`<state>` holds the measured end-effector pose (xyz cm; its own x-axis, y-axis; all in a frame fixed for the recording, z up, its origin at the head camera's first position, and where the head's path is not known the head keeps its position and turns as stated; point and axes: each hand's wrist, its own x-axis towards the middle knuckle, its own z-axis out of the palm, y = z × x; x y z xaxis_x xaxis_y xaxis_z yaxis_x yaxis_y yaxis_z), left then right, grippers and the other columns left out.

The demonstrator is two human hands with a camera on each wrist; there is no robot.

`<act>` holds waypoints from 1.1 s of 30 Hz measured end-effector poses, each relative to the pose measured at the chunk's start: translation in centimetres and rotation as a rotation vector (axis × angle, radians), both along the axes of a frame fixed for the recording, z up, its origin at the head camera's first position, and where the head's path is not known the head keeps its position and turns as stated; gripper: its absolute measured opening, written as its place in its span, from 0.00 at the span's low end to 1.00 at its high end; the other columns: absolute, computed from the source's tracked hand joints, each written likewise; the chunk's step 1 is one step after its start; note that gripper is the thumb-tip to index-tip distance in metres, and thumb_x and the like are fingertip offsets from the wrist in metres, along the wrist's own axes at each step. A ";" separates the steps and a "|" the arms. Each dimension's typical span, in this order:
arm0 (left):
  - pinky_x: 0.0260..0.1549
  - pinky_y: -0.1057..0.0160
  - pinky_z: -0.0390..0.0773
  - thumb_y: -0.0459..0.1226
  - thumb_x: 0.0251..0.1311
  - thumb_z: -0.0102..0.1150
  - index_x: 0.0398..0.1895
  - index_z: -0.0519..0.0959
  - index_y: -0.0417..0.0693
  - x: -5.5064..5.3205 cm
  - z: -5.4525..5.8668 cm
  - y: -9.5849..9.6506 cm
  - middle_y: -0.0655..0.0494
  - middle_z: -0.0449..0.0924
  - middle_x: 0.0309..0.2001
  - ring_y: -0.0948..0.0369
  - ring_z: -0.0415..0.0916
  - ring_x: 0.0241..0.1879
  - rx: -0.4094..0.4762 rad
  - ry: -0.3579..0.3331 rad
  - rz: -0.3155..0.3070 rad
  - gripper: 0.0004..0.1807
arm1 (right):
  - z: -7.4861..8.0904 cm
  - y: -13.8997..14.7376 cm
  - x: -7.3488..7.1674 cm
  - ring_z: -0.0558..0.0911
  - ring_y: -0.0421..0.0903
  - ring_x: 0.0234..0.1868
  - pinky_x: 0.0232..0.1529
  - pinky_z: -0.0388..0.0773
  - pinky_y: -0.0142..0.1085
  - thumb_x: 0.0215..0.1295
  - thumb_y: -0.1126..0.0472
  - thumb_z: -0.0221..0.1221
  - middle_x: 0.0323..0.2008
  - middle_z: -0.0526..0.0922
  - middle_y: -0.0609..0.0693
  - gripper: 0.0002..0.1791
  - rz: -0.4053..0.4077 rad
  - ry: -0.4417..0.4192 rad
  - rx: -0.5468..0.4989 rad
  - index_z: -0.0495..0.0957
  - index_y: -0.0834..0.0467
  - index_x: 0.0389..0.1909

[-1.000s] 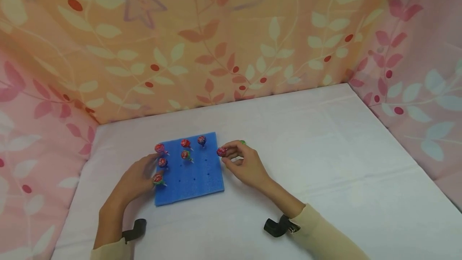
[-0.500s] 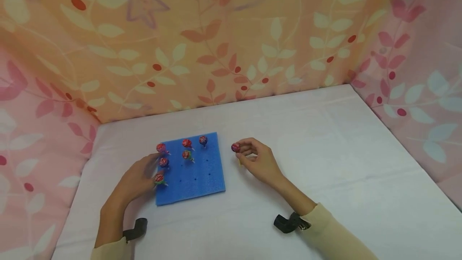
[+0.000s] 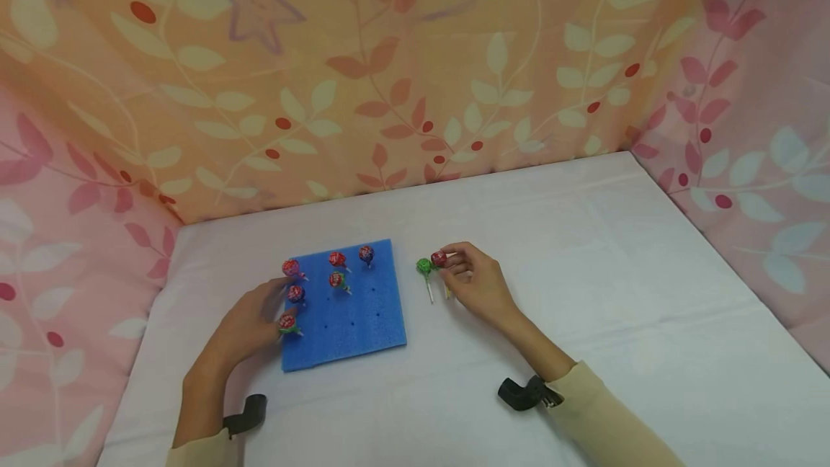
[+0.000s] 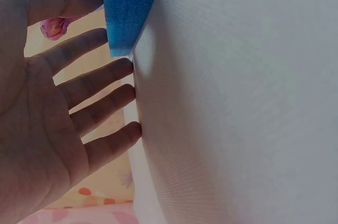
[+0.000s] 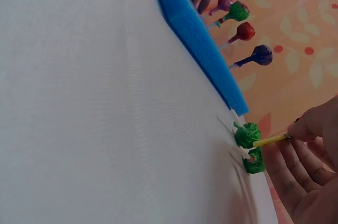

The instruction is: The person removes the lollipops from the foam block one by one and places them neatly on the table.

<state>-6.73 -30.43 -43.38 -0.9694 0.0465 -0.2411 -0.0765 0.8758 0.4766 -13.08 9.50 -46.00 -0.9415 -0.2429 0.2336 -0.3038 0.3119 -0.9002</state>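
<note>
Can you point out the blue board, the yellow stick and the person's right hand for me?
Blue board (image 3: 357, 306): head view, bare part of its top face.
Yellow stick (image 5: 271, 140): right wrist view, middle of its visible length.
Right hand (image 3: 478, 284): head view, middle of the hand.

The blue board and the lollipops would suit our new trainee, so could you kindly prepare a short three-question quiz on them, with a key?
1. In the head view, how many lollipops stand in the blue board?
2. True or false: every hole in the board has a lollipop.
3. Choose one: in the right wrist view, the stick that the right hand pinches is A) white, B) yellow, C) green.

Key: 1. Six. 2. False; several bare holes show. 3. B.
</note>
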 end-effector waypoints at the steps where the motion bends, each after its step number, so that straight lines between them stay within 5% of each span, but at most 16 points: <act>1: 0.72 0.22 0.60 0.38 0.61 0.65 0.80 0.63 0.44 0.0 0.0 0.0 0.35 0.65 0.78 0.30 0.57 0.79 0.000 0.000 0.001 0.43 | 0.0 0.1 -0.1 0.90 0.50 0.42 0.43 0.87 0.29 0.66 0.70 0.68 0.42 0.90 0.58 0.20 -0.006 0.002 0.011 0.81 0.60 0.58; 17: 0.72 0.23 0.61 0.38 0.62 0.67 0.80 0.64 0.43 0.6 -0.3 -0.3 0.36 0.67 0.77 0.31 0.60 0.78 0.022 0.045 -0.018 0.42 | 0.0 0.8 -1.0 0.88 0.44 0.35 0.37 0.83 0.29 0.63 0.69 0.69 0.38 0.90 0.56 0.17 -0.070 -0.058 0.124 0.80 0.60 0.53; 33: 0.72 0.23 0.62 0.38 0.62 0.66 0.79 0.65 0.44 0.3 0.1 -0.1 0.36 0.68 0.77 0.32 0.60 0.78 -0.014 0.052 -0.026 0.41 | -0.5 1.8 -2.3 0.87 0.40 0.30 0.31 0.79 0.29 0.63 0.66 0.68 0.36 0.91 0.56 0.16 -0.038 -0.126 0.220 0.82 0.61 0.51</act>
<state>-6.41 -30.48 -43.26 -0.9791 0.0692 -0.1911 -0.0288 0.8837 0.4672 -15.36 11.28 -46.48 -0.9694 -0.2383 0.0591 -0.1775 0.5137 -0.8394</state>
